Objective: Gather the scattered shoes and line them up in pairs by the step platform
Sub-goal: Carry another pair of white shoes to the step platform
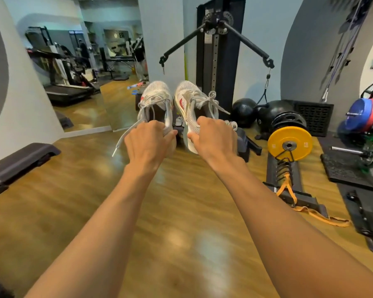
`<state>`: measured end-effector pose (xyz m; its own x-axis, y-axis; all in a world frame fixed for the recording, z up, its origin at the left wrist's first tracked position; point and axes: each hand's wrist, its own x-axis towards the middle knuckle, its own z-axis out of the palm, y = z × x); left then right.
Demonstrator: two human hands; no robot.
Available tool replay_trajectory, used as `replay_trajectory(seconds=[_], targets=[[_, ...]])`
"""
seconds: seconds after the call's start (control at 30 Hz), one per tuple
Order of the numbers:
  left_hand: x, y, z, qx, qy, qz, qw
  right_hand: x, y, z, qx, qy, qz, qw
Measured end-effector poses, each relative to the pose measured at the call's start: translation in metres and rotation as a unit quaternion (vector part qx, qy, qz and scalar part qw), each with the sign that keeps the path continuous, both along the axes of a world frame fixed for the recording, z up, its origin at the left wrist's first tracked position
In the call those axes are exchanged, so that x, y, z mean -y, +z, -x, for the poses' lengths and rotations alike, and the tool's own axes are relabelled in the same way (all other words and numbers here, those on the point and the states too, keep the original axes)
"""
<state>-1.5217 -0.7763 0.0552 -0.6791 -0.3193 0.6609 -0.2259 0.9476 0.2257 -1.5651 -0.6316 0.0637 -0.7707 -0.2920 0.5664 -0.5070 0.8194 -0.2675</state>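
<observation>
Two white mesh sneakers with red marks are held up in the air side by side, toes pointing away from me. My left hand grips the heel of the left sneaker, and a loose lace hangs down to its left. My right hand grips the heel of the right sneaker. A dark step platform lies on the wooden floor at the left, by the white wall. Behind the held sneakers, more shoes show partly on the floor.
A cable machine stands straight ahead with black balls at its foot. A yellow weight plate on a rack, an orange strap, coloured plates and black mats fill the right. A wall mirror is at the left.
</observation>
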Motion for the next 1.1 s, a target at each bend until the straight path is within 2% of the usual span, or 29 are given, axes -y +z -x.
replay_trajectory(seconds=[0.4,0.83,1.1], targets=[[0.108,-0.014,0.266,0.042,-0.071,-0.028,0.996,0.105,-0.02,0.259,0.016,-0.067,0.006,0.998],[0.167,-0.018,0.524,0.061,-0.041,-0.042,0.996,0.168,-0.032,0.528,0.007,-0.045,0.006,0.999],[0.236,-0.044,0.664,0.08,-0.039,-0.047,0.995,0.234,-0.059,0.662,0.043,-0.04,-0.003,0.998]])
